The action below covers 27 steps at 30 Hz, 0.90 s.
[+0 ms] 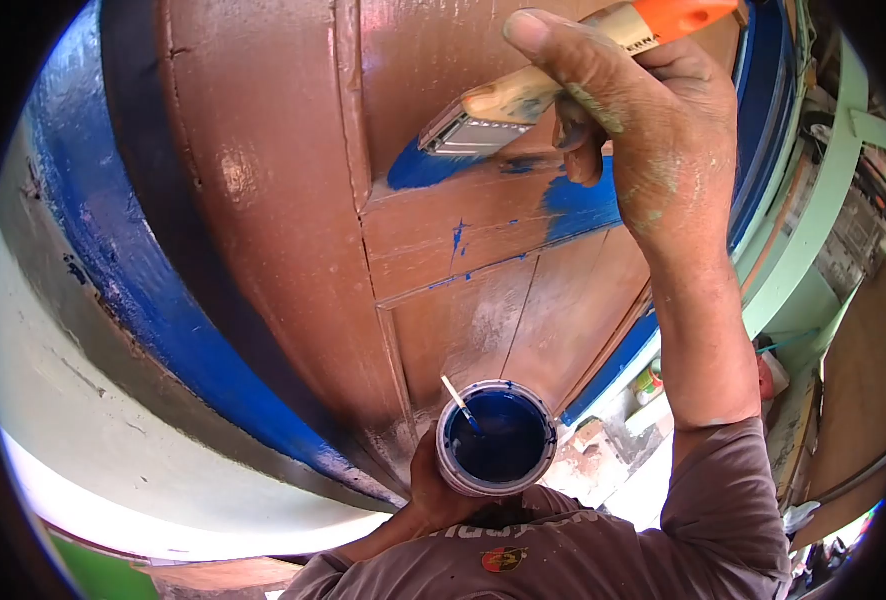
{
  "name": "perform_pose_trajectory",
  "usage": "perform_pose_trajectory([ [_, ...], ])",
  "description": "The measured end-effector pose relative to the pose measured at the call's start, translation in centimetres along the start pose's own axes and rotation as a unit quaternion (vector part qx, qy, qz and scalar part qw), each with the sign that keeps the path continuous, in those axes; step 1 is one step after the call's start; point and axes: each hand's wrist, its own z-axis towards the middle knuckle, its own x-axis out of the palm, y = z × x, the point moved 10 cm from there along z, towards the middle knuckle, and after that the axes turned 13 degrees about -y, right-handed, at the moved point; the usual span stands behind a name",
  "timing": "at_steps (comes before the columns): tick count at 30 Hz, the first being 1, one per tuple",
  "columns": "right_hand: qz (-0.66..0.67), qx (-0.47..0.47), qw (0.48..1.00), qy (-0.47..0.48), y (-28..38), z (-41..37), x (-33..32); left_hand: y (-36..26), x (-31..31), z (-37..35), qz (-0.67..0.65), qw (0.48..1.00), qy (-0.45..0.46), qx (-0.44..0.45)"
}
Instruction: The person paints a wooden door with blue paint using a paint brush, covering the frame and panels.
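Observation:
My right hand [653, 120] grips a paintbrush [513, 95] by its wooden handle, which ends in orange. The bristles are loaded with blue paint and lie against or just over a brown wooden door [263, 180]; contact is hard to tell. Beside my fingers a wet blue patch [578, 205] covers part of the door's cross rail, with a few blue drips to its left. Low in front of my chest, my left hand [431, 475] holds a paint bucket [497, 438] of dark blue paint, its fingers mostly hidden. A thin stick [460, 403] leans inside the bucket.
A blue-painted door frame [153, 270] curves down the left, beside a pale wall [73, 390]. On the right stand a light green frame [813, 230] and a brown board [868, 370], with assorted clutter behind them.

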Motion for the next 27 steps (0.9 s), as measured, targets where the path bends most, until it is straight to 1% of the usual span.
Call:
perform_pose_trajectory([
  [4,0.005,-0.036,0.999,0.004,1.3,0.0,0.4,0.1,-0.4,0.1,0.006,1.000,0.020,-0.006],
  [6,0.033,-0.072,0.996,0.039,2.4,-0.3,1.4,-0.5,1.6,-1.0,0.136,0.987,-0.060,0.061],
  [8,0.066,-0.116,0.988,0.075,2.9,-0.9,2.9,-0.6,2.1,-1.4,0.171,0.980,-0.078,0.071],
  [11,0.144,-0.121,0.970,0.155,2.9,-0.8,3.9,0.0,-0.7,-0.1,0.082,0.997,-0.015,0.003],
  [12,0.177,-0.135,0.964,0.147,3.0,-0.9,4.1,0.1,-1.4,0.1,0.052,0.998,0.005,-0.019],
  [14,0.188,-0.154,0.962,0.129,3.1,-1.0,4.1,0.2,-1.4,0.2,0.014,0.998,0.027,-0.046],
  [15,0.166,-0.158,0.966,0.119,3.2,-1.0,4.1,0.3,-1.2,0.1,0.006,0.998,0.029,-0.050],
  [17,0.146,-0.151,0.967,0.144,3.0,-1.1,4.2,0.4,-1.2,0.1,0.001,0.998,0.033,-0.056],
  [18,0.148,-0.138,0.963,0.179,2.4,-0.9,4.2,0.5,-1.5,0.0,0.002,0.998,0.033,-0.058],
  [21,0.083,-0.133,0.981,0.116,3.0,-1.1,3.4,0.6,-1.5,0.2,-0.014,0.997,0.039,-0.071],
  [22,0.114,-0.131,0.979,0.107,3.4,-1.0,3.2,0.5,-1.3,0.1,-0.012,0.997,0.040,-0.070],
  [25,0.111,-0.155,0.972,0.134,2.8,-0.6,3.4,0.2,-1.1,0.0,0.017,0.998,0.037,-0.053],
  [26,0.048,-0.167,0.976,0.133,2.6,-0.9,3.6,0.2,-1.1,0.1,0.016,0.998,0.037,-0.054],
  [27,0.022,-0.172,0.977,0.127,2.6,-1.1,3.7,0.3,-1.2,0.1,0.015,0.998,0.037,-0.054],
])
